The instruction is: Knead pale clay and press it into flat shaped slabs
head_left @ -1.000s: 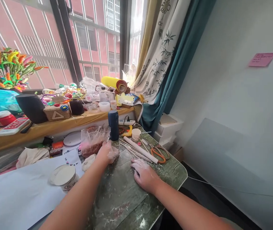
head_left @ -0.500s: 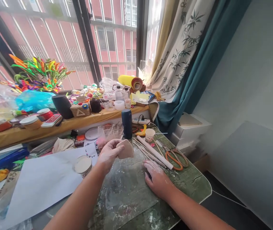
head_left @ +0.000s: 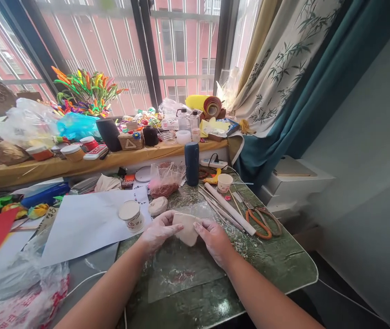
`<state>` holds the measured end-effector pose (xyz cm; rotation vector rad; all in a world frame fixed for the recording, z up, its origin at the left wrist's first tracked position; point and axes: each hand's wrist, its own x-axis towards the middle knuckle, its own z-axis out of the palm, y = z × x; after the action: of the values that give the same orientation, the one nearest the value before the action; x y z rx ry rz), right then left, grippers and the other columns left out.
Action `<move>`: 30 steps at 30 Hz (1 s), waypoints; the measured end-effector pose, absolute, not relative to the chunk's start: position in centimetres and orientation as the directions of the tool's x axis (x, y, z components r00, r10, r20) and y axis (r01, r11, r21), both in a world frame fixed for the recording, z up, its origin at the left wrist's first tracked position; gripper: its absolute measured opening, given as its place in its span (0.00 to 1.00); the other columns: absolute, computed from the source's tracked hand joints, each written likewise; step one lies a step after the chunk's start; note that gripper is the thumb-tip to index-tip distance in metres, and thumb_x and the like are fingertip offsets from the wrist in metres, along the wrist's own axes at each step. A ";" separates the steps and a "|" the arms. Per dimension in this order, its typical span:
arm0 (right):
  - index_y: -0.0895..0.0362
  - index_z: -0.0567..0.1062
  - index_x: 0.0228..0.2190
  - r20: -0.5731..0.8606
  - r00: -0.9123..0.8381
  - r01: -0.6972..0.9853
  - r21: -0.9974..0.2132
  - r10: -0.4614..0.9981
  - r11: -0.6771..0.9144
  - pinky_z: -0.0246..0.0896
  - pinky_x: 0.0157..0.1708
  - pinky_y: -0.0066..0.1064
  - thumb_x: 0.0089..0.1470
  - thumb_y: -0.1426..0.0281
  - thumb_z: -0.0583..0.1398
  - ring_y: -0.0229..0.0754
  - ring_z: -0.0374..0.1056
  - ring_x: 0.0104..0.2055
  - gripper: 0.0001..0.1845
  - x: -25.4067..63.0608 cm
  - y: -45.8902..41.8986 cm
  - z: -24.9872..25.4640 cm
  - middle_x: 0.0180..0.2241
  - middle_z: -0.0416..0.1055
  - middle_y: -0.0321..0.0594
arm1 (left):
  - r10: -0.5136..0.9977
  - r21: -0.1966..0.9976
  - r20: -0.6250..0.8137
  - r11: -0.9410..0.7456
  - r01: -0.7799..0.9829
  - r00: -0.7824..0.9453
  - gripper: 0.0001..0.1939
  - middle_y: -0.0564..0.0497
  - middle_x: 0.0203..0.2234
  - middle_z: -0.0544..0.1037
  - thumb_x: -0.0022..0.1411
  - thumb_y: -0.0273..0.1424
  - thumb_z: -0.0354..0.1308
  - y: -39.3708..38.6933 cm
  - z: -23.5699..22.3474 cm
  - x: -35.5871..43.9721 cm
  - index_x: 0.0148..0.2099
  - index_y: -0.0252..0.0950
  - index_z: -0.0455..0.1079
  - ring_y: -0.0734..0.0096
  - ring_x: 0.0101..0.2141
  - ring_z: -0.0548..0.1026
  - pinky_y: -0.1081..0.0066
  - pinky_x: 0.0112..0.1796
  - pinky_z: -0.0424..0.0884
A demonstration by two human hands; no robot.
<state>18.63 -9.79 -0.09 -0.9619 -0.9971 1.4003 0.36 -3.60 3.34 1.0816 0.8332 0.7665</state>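
A flat, pale sheet of clay (head_left: 186, 230) with uneven edges is stretched between my two hands, above a clear plastic sheet (head_left: 167, 274) on the dark green table. My left hand (head_left: 159, 230) pinches its left edge between thumb and fingers. On the opposite side, my right hand (head_left: 213, 237) grips the edge the same way. White powder coats both hands. Just behind my left hand sits a pale lump of clay (head_left: 158, 206). A paper cup (head_left: 130, 214) with whitish contents stands on white paper to the left.
Right of my hands lie a rolling pin (head_left: 229, 209), thin sticks and orange-handled scissors (head_left: 262, 224). A second paper cup (head_left: 224, 183), a dark blue cylinder (head_left: 192, 163) and a bag of reddish material (head_left: 165, 183) stand behind. Crowded windowsill beyond.
My right hand has left the tabletop and taken hold of the clay sheet's right edge. My left hand has lowered the sheet toward me. The view has shifted left.
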 end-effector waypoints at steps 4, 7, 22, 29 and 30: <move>0.56 0.79 0.36 -0.006 -0.033 -0.270 -0.963 0.999 -0.015 0.66 0.40 0.35 0.49 0.56 0.69 0.46 0.72 0.38 0.18 18.6 -10.4 -0.5 0.34 0.78 0.39 | 0.884 0.980 -0.135 0.186 -0.073 0.448 0.20 0.55 0.26 0.75 0.44 0.38 0.77 -3.4 2.5 -0.1 0.30 0.34 0.70 0.75 0.29 0.72 0.76 0.32 0.65; 0.54 0.79 0.34 0.100 0.003 -0.108 -0.989 0.995 0.100 0.65 0.40 0.34 0.54 0.60 0.67 0.45 0.72 0.37 0.11 18.6 -10.8 0.0 0.33 0.76 0.38 | 0.871 0.991 -0.057 0.109 -0.079 0.488 0.19 0.50 0.34 0.78 0.45 0.39 0.76 -3.6 2.6 -0.9 0.30 0.33 0.72 0.70 0.35 0.74 0.73 0.37 0.69; 0.52 0.78 0.35 0.207 -0.037 0.528 -0.827 0.978 0.195 0.63 0.40 0.32 0.57 0.71 0.61 0.45 0.70 0.39 0.05 18.0 -10.6 0.6 0.36 0.76 0.38 | 0.893 0.995 -0.001 -0.044 0.090 0.451 0.13 0.51 0.32 0.78 0.54 0.39 0.68 -3.1 2.3 -2.2 0.37 0.36 0.74 0.69 0.34 0.74 0.72 0.37 0.69; 0.53 0.77 0.32 0.235 -0.032 0.558 -0.802 0.971 0.213 0.62 0.39 0.34 0.59 0.69 0.60 0.45 0.69 0.38 0.05 17.9 -11.1 0.4 0.34 0.75 0.39 | 0.891 0.993 0.036 -0.082 0.084 0.452 0.17 0.47 0.39 0.81 0.56 0.41 0.68 -2.5 1.3 -2.8 0.43 0.37 0.75 0.63 0.41 0.78 0.67 0.44 0.73; 0.53 0.78 0.33 0.223 -0.028 0.558 -0.805 0.974 0.201 0.62 0.39 0.35 0.58 0.69 0.61 0.46 0.69 0.38 0.04 17.9 -11.0 0.4 0.34 0.75 0.40 | 0.892 0.994 0.048 -0.088 0.069 0.450 0.17 0.47 0.40 0.81 0.56 0.41 0.69 -2.5 1.1 -2.8 0.43 0.37 0.75 0.63 0.42 0.78 0.67 0.45 0.73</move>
<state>17.92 -11.00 0.38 -1.4574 -1.6911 0.6687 -2.80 -2.47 1.08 1.5082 0.8834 0.8634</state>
